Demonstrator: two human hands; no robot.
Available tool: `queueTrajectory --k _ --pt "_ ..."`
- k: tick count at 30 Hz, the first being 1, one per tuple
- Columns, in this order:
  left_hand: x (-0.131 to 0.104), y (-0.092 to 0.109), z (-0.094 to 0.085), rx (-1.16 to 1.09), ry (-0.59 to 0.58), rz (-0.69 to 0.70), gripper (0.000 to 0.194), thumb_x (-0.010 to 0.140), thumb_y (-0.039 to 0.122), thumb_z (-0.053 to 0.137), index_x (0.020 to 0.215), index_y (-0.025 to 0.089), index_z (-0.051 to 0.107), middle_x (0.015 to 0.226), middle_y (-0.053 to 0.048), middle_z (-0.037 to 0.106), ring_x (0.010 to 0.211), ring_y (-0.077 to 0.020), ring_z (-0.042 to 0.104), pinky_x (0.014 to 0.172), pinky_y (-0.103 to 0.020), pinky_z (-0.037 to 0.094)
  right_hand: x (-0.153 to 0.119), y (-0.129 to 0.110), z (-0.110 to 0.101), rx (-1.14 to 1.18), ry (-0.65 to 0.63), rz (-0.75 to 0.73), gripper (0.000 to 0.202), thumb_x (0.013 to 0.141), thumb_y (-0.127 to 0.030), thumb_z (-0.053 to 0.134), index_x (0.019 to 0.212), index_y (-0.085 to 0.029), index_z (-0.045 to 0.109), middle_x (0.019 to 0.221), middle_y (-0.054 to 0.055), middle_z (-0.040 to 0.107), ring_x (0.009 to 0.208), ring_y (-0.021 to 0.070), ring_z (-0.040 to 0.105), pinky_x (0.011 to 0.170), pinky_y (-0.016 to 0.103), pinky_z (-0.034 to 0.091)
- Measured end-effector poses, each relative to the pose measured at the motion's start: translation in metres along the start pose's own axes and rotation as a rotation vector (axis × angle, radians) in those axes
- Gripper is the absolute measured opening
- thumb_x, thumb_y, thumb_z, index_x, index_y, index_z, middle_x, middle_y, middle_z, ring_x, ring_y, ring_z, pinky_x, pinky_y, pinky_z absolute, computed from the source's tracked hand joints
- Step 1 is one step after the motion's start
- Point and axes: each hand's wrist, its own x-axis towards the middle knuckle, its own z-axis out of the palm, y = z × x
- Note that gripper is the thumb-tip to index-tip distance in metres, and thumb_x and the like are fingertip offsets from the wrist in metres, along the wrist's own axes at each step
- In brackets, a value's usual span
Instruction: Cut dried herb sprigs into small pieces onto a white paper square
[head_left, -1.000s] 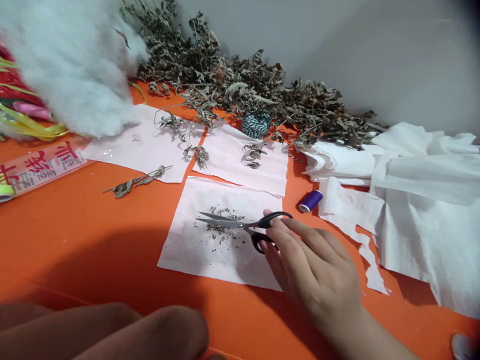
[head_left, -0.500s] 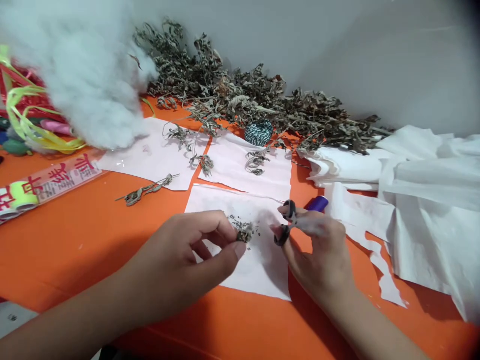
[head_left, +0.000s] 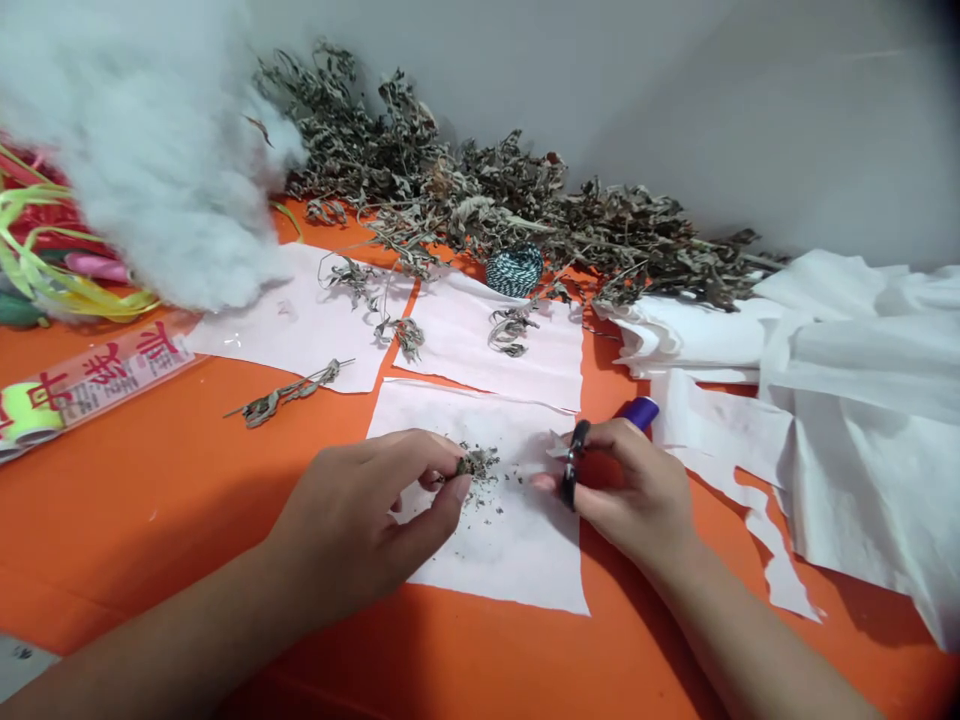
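My left hand (head_left: 375,505) pinches a small clump of dried leaves (head_left: 474,463) between thumb and fingertips. It is just over a white paper-like sheet (head_left: 525,570) on the orange table, where dark leaf crumbs (head_left: 489,510) lie scattered. My right hand (head_left: 637,490) is closed on small dark-handled scissors (head_left: 573,465) above the sheet's right side. Their short, pale blades point left and away from me, a short distance from the clump. A purple cylinder (head_left: 641,411) lies just beyond my right hand.
Dried leafy stems (head_left: 465,190) line the wall at the back, with a ball of green-and-white cord (head_left: 514,270) before them. White stuffing (head_left: 180,150) rises at the left, near yellow ribbon (head_left: 45,230). Folded white sheets (head_left: 855,440) lie at the right. A dried sprig (head_left: 289,392) rests left of centre.
The scissors have turned in my right hand, their blades swinging from right-pointing to left-pointing. My left hand has shifted slightly left with the clump, and more crumbs show on the sheet.
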Motion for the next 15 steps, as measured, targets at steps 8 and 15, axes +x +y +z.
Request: queueTrajectory --k 8,15 --pt "-0.0022 -0.0013 0.0031 0.122 0.002 0.039 0.015 0.092 0.03 0.053 0.083 0.021 0.061 0.063 0.005 0.059 0.05 -0.0083 0.051 0.05 -0.019 0.039 0.0045 -0.0076 -0.0006 -0.042 -0.16 -0.147 0.031 0.078 -0.044 0.069 0.076 -0.02 0.051 0.061 -0.002 0.048 0.056 0.0154 0.043 0.059 0.031 0.033" --pt "-0.0026 -0.0035 0.0069 0.182 0.024 0.1 0.008 0.089 0.024 0.055 0.084 0.021 0.06 0.065 0.006 0.059 0.05 -0.0095 0.051 0.05 -0.022 0.036 0.0026 -0.0067 0.0045 -0.073 -0.162 -0.204 0.034 0.079 -0.044 0.069 0.073 -0.021 0.046 0.058 -0.004 0.043 0.052 0.0141 0.04 0.059 0.031 0.03"
